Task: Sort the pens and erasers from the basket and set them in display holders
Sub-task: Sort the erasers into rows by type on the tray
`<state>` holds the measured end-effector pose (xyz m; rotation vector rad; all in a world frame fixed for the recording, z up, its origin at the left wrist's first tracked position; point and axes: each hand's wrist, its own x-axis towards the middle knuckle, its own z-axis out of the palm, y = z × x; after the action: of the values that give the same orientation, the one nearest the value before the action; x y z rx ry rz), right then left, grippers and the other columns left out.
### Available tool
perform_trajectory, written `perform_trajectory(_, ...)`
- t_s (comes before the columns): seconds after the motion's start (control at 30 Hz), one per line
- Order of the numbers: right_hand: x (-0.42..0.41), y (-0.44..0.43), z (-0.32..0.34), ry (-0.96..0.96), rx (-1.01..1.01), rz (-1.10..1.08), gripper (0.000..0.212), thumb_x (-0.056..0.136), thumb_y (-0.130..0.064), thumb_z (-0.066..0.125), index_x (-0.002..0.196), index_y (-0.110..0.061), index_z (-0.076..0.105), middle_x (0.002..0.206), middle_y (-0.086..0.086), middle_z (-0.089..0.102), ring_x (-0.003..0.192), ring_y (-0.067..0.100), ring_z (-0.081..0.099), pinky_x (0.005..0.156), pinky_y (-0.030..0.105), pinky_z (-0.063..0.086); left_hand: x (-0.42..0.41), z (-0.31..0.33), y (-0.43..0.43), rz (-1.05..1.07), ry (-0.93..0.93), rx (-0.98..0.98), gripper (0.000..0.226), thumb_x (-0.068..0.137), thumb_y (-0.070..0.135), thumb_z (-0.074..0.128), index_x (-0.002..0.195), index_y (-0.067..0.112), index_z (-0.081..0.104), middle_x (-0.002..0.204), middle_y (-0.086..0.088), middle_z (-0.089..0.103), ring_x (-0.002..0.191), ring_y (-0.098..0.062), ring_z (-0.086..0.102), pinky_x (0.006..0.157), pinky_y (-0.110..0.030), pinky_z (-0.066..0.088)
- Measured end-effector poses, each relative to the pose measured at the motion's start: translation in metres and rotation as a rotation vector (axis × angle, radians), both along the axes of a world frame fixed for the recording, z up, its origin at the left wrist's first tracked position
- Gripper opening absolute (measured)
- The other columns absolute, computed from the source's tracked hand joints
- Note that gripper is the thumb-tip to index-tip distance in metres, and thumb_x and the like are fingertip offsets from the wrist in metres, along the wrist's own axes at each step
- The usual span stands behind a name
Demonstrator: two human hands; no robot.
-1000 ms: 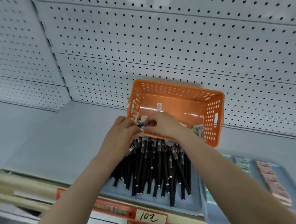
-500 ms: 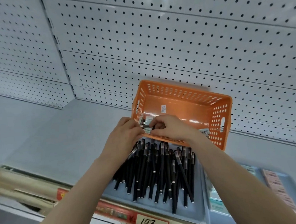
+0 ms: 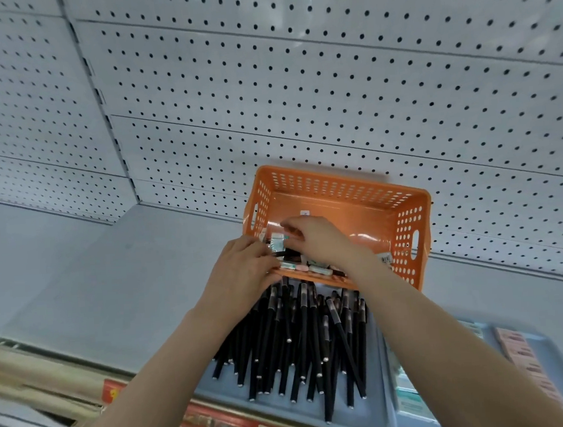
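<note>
Pinches a wrapped eraser (image 3: 277, 240) with the right hand (image 3: 320, 242) inside the basket (image 3: 338, 184); cannot tell the grip of the left hand (image 3: 241, 277), touching alongside. Could well fumble it onto the pens (image 3: 302, 345) just below both wrists, through crowded fingers, mixing sorted stock.

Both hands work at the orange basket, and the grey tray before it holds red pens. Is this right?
Not quite: in the head view the pens in the grey tray are black, not red. The left hand and right hand are indeed at the orange basket.
</note>
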<state>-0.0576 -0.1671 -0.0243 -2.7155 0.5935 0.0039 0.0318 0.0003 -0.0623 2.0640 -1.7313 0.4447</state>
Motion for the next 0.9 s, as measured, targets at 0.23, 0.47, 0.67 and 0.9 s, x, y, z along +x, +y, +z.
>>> perform_trajectory(0.23, 0.004, 0.000, -0.008, -0.138, 0.153, -0.112, 0.028, 0.085, -0.027, 0.073, 0.109, -0.021, 0.061, 0.098, -0.009, 0.059, 0.091, 0.013, 0.057, 0.078, 0.027, 0.046, 0.002, -0.001, 0.002, -0.018, -0.013, 0.004, 0.022, 0.072, 0.040, 0.080, 0.086, 0.022, 0.076, 0.084, 0.006, 0.070, 0.090, -0.020, 0.062, 0.075, -0.035, 0.050)
perform_trajectory(0.47, -0.051, -0.015, -0.003, -0.246, 0.091, -0.287, 0.020, 0.092, -0.022, 0.060, 0.112, -0.022, 0.060, 0.090, -0.008, 0.060, 0.081, 0.013, 0.062, 0.058, 0.017, 0.042, -0.008, 0.004, -0.017, -0.029, -0.045, 0.280, 0.085, 0.086, 0.077, 0.009, 0.104, 0.022, 0.071, 0.099, 0.003, 0.070, 0.093, -0.019, 0.063, 0.080, -0.034, 0.053)
perform_trajectory(0.67, -0.075, -0.012, -0.001, -0.329, 0.220, -0.387, 0.016, 0.094, -0.020, 0.060, 0.110, -0.021, 0.061, 0.099, -0.002, 0.065, 0.078, 0.012, 0.069, 0.061, 0.022, 0.054, -0.012, 0.010, -0.031, 0.023, -0.008, 0.421, 0.088, 0.082, 0.079, 0.007, 0.120, 0.024, 0.064, 0.117, 0.000, 0.062, 0.112, -0.017, 0.055, 0.093, -0.035, 0.049)
perform_trajectory(0.9, -0.083, -0.001, 0.004, -0.468, 0.593, -0.431, 0.018, 0.094, -0.019, 0.064, 0.112, -0.015, 0.061, 0.090, 0.003, 0.074, 0.070, 0.014, 0.069, 0.068, 0.035, 0.060, -0.020, 0.007, -0.042, -0.037, 0.465, 0.197, 0.057, 0.097, 0.056, 0.037, 0.141, 0.022, 0.047, 0.127, -0.001, 0.061, 0.115, -0.018, 0.056, 0.094, -0.034, 0.048)
